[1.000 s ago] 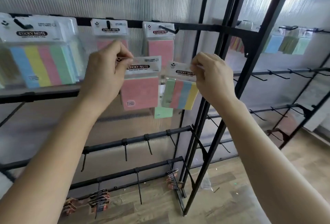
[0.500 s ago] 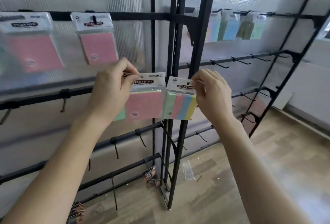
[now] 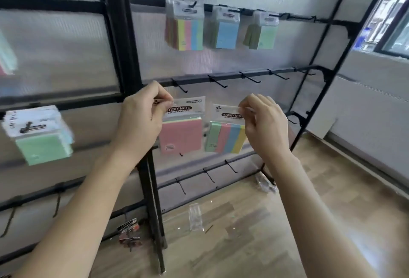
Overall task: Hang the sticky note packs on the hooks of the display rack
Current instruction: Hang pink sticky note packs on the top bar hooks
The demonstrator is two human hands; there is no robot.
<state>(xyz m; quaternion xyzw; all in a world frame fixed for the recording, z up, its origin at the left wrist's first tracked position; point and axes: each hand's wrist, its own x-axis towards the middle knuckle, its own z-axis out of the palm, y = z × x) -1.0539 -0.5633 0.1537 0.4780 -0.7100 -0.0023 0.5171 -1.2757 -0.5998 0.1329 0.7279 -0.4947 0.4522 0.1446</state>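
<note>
Left hand (image 3: 141,114): pinching header of pink square sticky note pack (image 3: 180,132) | Right hand (image 3: 264,120): pinching header of four-colour striped sticky note pack (image 3: 225,137) | Both below black metal display rack's second-row hooks (image 3: 218,81).

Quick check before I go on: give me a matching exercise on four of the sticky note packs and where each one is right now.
1. pink pack
2. striped pack
3. blue pack
4. green pack stack

a. top-row hook
b. right hand
c. hook on left rack section
d. left hand

Pairs: 1-d, 2-b, 3-a, 4-c
</note>
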